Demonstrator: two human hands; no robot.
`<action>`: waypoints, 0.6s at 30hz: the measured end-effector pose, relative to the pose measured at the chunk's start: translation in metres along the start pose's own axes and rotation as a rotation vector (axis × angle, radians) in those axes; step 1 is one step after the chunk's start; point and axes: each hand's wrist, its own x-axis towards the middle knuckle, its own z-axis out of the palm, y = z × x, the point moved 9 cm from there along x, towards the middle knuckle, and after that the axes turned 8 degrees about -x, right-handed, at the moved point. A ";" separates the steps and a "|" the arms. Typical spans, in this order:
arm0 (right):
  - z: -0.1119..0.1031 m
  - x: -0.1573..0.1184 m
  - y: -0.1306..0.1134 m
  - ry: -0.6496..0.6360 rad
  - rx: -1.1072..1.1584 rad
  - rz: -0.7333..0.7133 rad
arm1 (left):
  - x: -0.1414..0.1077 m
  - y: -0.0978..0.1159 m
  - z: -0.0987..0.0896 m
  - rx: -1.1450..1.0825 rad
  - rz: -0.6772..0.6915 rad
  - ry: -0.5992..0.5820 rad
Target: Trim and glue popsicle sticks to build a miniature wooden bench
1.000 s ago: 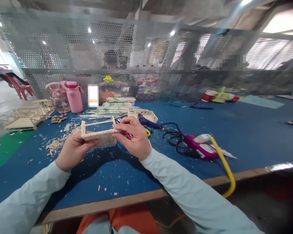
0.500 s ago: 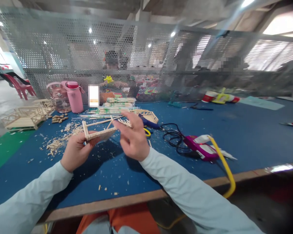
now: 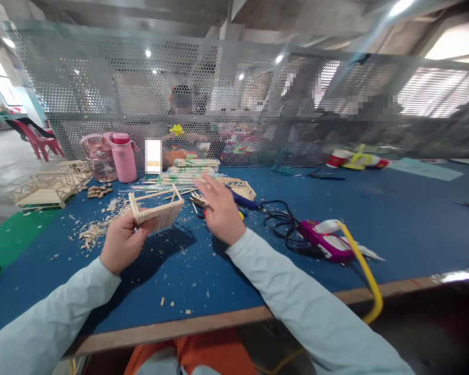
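My left hand (image 3: 123, 242) is closed on the near left corner of a small model bed-like frame (image 3: 160, 213) built of pale wooden sticks, tilted above the blue table. The frame has a slatted base and thin posts with a rail. To its right, and apart from it, my right hand (image 3: 221, 211) is open with fingers stretched forward. Beneath that hand lie cutting pliers (image 3: 198, 202), their handles mostly hidden by it; I cannot tell whether the hand touches them. Loose thin sticks lie beside the pliers' jaws.
Stick bundles (image 3: 193, 169) and another stick model (image 3: 242, 188) lie behind my right hand. At right are a glue gun (image 3: 244, 200) and a purple power box (image 3: 326, 242) with cables. Wood scraps (image 3: 96, 232), peanuts (image 3: 97, 191), a pink bottle (image 3: 124, 159) and finished-looking models (image 3: 42, 190) stand left.
My right hand has left the stick frame and moved slightly right, over the pliers. My left hand keeps its hold on the frame. The view has shifted a little.
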 end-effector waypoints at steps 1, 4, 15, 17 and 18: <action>0.002 -0.001 0.020 -0.034 -0.002 0.118 | 0.002 -0.003 -0.004 -0.028 -0.034 0.033; 0.029 -0.018 0.073 -0.446 -0.036 0.387 | 0.016 -0.012 -0.013 -0.234 -0.174 0.097; 0.057 -0.046 0.077 -0.832 -0.173 0.316 | 0.029 -0.034 0.011 -0.777 -0.511 -0.077; 0.054 -0.045 0.079 -0.814 -0.192 0.335 | 0.025 -0.032 0.005 -0.718 -0.446 -0.110; 0.052 -0.044 0.080 -0.802 -0.202 0.349 | 0.024 -0.031 0.002 -0.682 -0.415 -0.124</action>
